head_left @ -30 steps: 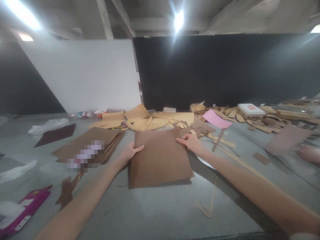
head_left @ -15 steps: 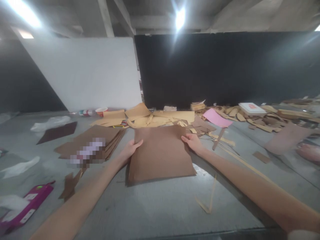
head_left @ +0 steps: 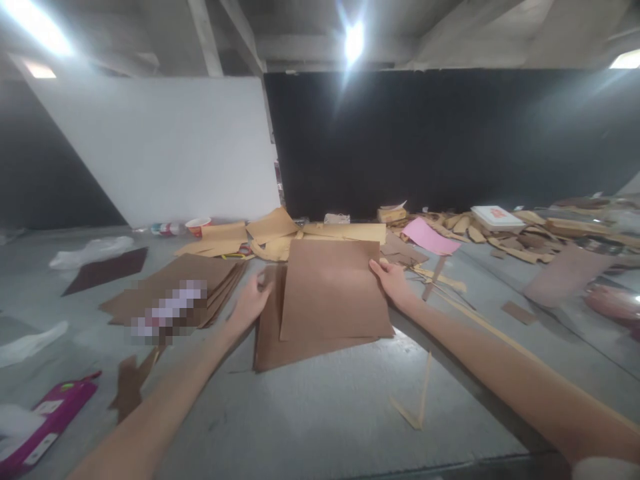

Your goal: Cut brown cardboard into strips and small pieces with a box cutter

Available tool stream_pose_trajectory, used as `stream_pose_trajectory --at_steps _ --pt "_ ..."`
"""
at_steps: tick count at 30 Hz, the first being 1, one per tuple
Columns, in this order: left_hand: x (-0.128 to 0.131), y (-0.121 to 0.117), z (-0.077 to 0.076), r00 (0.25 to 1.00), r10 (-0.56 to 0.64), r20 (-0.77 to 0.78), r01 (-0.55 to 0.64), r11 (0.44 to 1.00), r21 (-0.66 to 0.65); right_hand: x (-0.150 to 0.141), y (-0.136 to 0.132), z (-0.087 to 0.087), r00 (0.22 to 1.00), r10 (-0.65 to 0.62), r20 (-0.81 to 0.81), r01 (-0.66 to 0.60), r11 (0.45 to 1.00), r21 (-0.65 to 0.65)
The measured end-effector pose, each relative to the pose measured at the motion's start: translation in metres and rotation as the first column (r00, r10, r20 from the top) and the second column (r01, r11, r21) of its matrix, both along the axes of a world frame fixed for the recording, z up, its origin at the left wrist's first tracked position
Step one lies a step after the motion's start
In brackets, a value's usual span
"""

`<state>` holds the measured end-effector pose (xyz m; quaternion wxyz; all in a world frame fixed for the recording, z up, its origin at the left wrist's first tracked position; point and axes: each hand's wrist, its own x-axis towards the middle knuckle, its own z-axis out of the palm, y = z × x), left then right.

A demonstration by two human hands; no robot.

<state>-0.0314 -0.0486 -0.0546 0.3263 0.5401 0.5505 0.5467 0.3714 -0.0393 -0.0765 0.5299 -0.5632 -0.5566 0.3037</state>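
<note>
Two brown sheets of a leather-like or card-like material overlap in front of me. My right hand (head_left: 395, 283) pinches the upper brown sheet (head_left: 335, 293) by its right edge, thumb on top. That sheet is slightly raised and shifted right over the lower brown sheet (head_left: 270, 343), whose left and bottom strips show. At the lower sheet's left edge, the fingers of my left hand (head_left: 253, 297) are curled and closed on it; their tips are slightly blurred. A brown stack (head_left: 175, 273) with a blurred-out patch lies left of my left hand.
A purple case (head_left: 55, 420) sits at the near left of the grey table (head_left: 300, 427). Yellowish offcuts (head_left: 345, 231), a pink sheet (head_left: 431, 237) and a white box (head_left: 497, 218) lie along the back. Another person's hand (head_left: 613, 303) is at the far right beside a brown piece.
The brown sheets were aligned in both hands; now the upper one has moved right and away with my right hand. My left thumb has come off the upper sheet.
</note>
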Motion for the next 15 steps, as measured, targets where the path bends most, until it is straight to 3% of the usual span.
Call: stream_pose_trajectory --at_steps 2,3,5,7,9,13,15 --pt "0.002 -0.003 0.004 0.984 0.123 -0.128 -0.106 0.985 0.135 -0.006 -0.004 0.002 0.998 0.057 -0.036 -0.059 0.997 -0.044" --pt "0.005 -0.006 0.007 0.981 0.125 -0.147 -0.099 0.980 0.172 -0.010 -0.006 0.003 0.996 0.074 -0.044 -0.076 0.995 -0.059" --pt "0.013 -0.013 0.011 0.996 -0.030 -0.084 0.039 0.994 0.106 -0.016 -0.010 0.004 0.995 0.091 -0.047 -0.094 0.993 -0.076" --pt "0.023 -0.021 0.012 0.969 -0.240 0.061 0.243 0.969 -0.045 -0.022 -0.013 0.005 0.992 0.106 -0.062 -0.111 0.990 -0.084" --pt "0.030 -0.027 0.010 0.940 -0.304 0.156 0.326 0.934 -0.149 -0.027 -0.016 0.007 0.985 0.135 -0.105 -0.143 0.986 -0.081" --pt "0.026 -0.025 0.007 0.966 -0.199 0.166 0.225 0.962 -0.153 -0.031 -0.019 0.009 0.950 0.222 -0.218 -0.238 0.970 -0.045" --pt "0.015 -0.015 0.008 0.956 -0.131 0.264 0.157 0.984 -0.080 -0.030 -0.017 0.007 0.963 0.231 -0.137 -0.240 0.970 -0.047"
